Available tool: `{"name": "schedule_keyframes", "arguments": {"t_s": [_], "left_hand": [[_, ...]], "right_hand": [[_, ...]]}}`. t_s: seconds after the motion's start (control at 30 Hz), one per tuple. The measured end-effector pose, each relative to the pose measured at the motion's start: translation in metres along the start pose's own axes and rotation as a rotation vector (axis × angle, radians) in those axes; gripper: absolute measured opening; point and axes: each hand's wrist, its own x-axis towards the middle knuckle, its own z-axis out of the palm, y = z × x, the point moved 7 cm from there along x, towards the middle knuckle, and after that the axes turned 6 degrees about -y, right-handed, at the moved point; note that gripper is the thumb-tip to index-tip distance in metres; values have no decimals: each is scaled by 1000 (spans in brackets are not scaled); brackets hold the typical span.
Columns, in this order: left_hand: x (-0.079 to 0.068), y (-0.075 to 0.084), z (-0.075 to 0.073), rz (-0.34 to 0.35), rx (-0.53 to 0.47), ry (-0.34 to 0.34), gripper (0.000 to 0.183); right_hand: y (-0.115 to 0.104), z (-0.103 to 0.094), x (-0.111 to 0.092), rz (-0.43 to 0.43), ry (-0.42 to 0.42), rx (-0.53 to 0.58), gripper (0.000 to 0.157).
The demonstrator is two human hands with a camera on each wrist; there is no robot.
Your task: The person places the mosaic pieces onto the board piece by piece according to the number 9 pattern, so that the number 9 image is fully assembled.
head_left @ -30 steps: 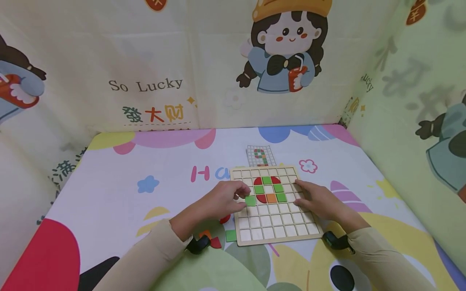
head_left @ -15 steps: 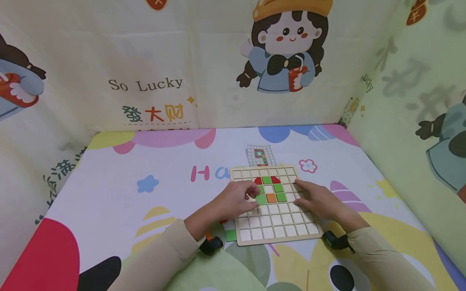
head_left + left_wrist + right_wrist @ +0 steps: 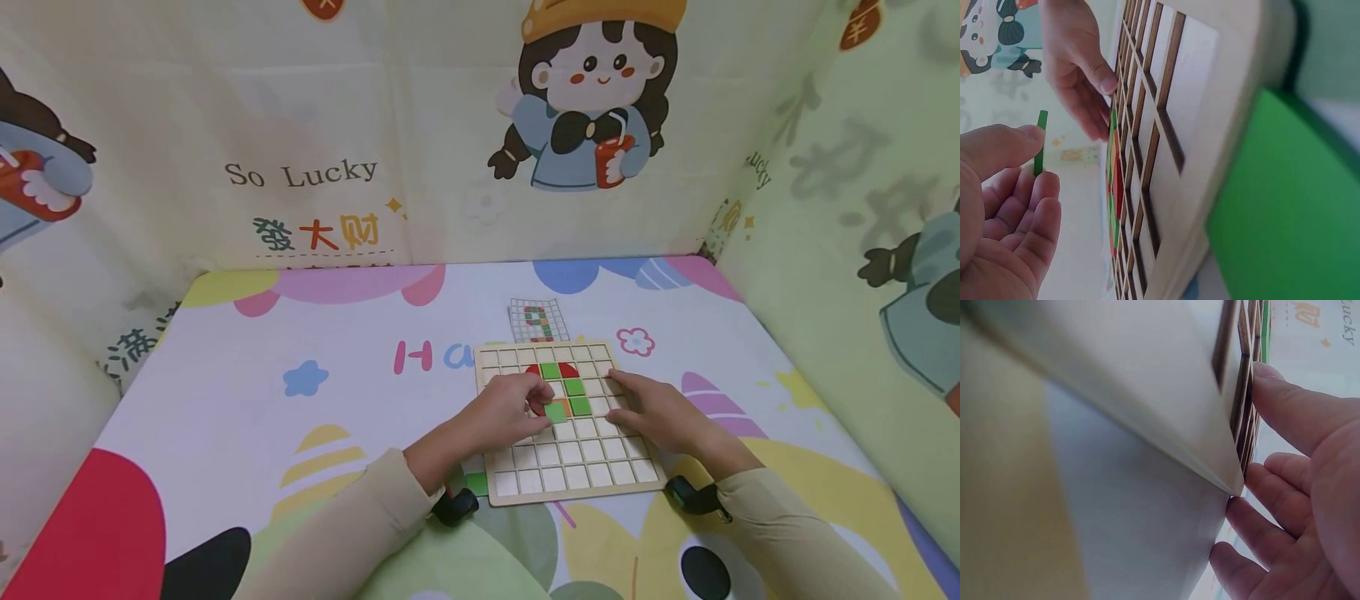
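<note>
In the head view my left hand (image 3: 513, 407) is over the wooden grid board (image 3: 577, 493), pinching a green square tile (image 3: 556, 411) between thumb and fingertips. The left wrist view has this tile (image 3: 1040, 142) edge-on, apart from the board. My right hand (image 3: 660, 414) rests at the board's right edge, thumb on the grid and the other fingers fairly straight along the side, as the right wrist view also has it. Red quarter-round pieces (image 3: 568, 370), green squares (image 3: 574, 387) and an orange tile lie in the grid. My left hand partly covers them.
Behind the board lies a small printed pattern card (image 3: 538, 320). A loose green tile (image 3: 476, 484) sits by the board's left front corner. My left forearm hides the table beside it. A printed cloth (image 3: 360, 325) covers the table; curtains hang behind.
My left hand has carried the green tile rightward across the board, from its left side to over the orange tile. The right hand and the board have stayed in place.
</note>
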Motion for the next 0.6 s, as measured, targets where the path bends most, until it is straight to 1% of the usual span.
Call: {"name": "schedule_keyframes", "arguments": {"t_s": [0.1, 0.23, 0.3, 0.43, 0.6], "left_hand": [[4, 1, 4, -30, 29, -8, 26], [8, 5, 8, -66, 102, -31, 26], [10, 7, 10, -55, 114, -37, 25], [15, 8, 15, -22, 105, -44, 23], [22, 5, 21, -19, 108, -48, 23]], "right_hand": [[0, 0, 0, 8, -5, 3, 74], [0, 1, 0, 18, -7, 2, 75], [0, 1, 0, 17, -6, 4, 75], [0, 0, 0, 16, -6, 8, 75], [0, 0, 0, 14, -6, 11, 75]]}}
